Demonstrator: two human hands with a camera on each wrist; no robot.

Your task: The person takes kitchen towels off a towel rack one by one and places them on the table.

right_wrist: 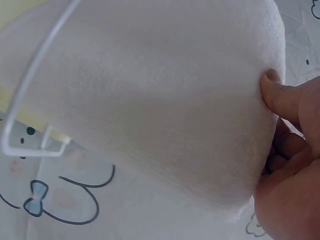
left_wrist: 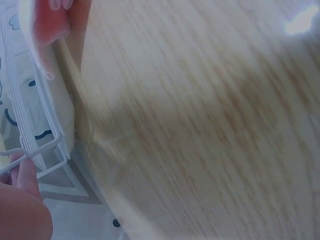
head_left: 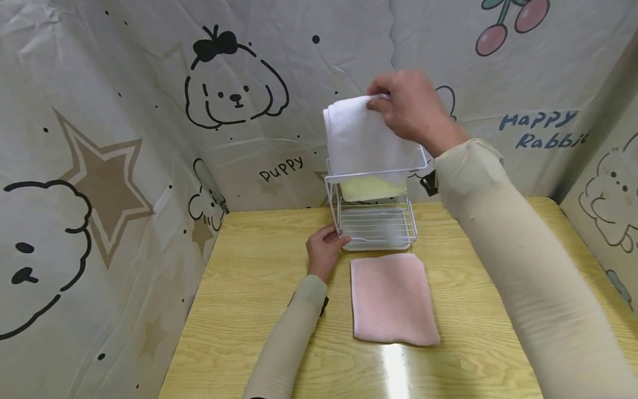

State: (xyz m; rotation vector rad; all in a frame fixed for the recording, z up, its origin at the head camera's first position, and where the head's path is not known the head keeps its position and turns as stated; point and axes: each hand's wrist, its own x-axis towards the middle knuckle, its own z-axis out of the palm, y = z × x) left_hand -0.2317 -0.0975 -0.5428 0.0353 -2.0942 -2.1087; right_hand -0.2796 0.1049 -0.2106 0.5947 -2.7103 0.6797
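Note:
My right hand [head_left: 411, 108] pinches the top edge of a folded white cloth [head_left: 356, 136], thumb on the near face. The cloth hangs upright, its lower part behind the top bar of a white wire rack [head_left: 376, 175]. Below it a pale yellow cloth [head_left: 371, 189] shows, partly hidden by the white one. In the right wrist view the white cloth [right_wrist: 165, 110] fills most of the picture. My left hand [head_left: 325, 250] holds the rack's lower left corner, and its thumb and fingers [left_wrist: 27, 177] meet the wire there in the left wrist view.
A folded pink cloth [head_left: 394, 299] lies flat on the wooden table [head_left: 254, 288], just in front of the rack. Under the rack's wires sits a shallow clear tray [head_left: 376, 245]. A printed fabric backdrop [head_left: 294, 66] rises close behind the rack.

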